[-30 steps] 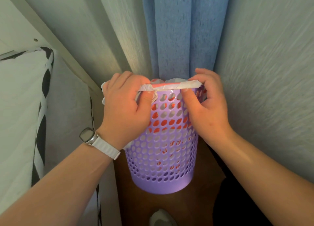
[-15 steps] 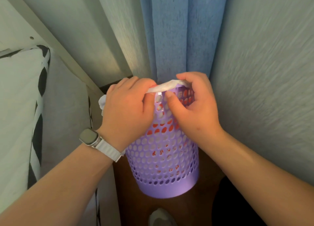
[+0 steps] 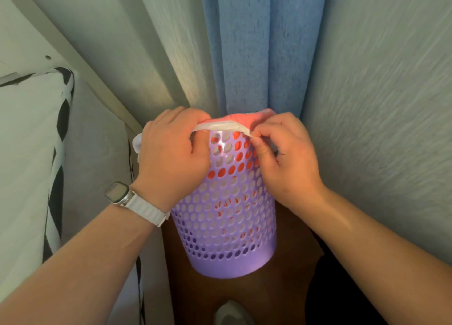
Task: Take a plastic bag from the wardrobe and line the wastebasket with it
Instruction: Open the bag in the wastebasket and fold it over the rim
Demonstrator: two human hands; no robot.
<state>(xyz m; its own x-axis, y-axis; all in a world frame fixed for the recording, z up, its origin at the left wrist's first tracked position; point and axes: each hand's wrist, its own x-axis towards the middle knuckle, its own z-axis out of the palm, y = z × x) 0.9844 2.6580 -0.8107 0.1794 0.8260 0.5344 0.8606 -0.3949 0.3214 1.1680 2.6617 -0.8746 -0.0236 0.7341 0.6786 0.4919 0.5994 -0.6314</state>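
A purple perforated wastebasket (image 3: 227, 217) stands on the brown floor in a narrow corner. A white plastic bag with red print (image 3: 226, 126) sits inside it, red showing through the holes, and its edge is folded along the near rim. My left hand (image 3: 171, 151) grips the bag's edge at the left of the rim; a bunch of bag sticks out behind that hand. My right hand (image 3: 283, 158) pinches the bag's edge at the right of the rim between thumb and fingers. The basket's opening is mostly hidden behind my hands.
A blue curtain (image 3: 261, 48) hangs right behind the basket. A textured pale wall (image 3: 381, 104) closes in on the right. A white cushion with black pattern (image 3: 29, 153) and a white frame fill the left. A light shoe tip (image 3: 230, 315) shows at the bottom.
My hands slid apart again along the near rim, spreading the bag's edge. More of the red inside of the bag shows at the top. The view shifted slightly.
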